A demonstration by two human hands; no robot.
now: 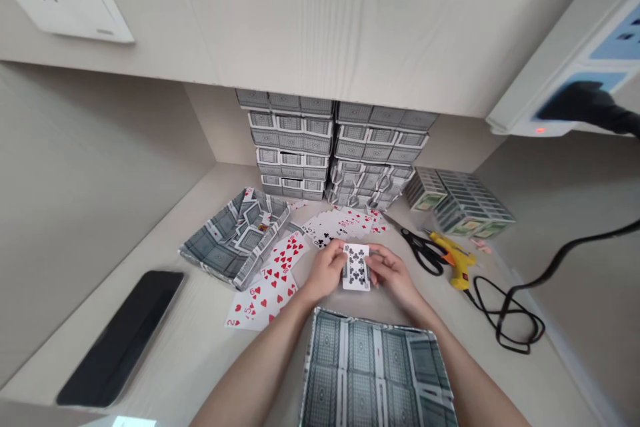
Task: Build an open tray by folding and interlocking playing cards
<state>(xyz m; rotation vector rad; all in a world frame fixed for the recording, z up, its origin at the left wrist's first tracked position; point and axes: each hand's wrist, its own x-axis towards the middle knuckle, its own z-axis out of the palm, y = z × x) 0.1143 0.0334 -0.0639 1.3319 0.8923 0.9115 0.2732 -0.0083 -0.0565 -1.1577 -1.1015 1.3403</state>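
A ten of clubs card (356,268) is held upright and face toward me between both hands. My left hand (327,269) pinches its left edge, and my right hand (391,269) pinches its right edge. Just below the hands, between my forearms, sits a large box (375,367) made of grey patterned cards. Loose heart cards (270,293) lie fanned out to the left of my left hand. Behind the hands, more face-up cards (330,225) are spread on the table. An open tray of folded cards (215,243) stands at the left with a few cards inside.
Stacked card boxes (295,140) stand against the back wall. Card packs (470,203) are at the back right. Black scissors (425,250), a yellow glue gun (457,260) and its looped cable (505,313) lie at the right. A black phone (123,337) lies at the left.
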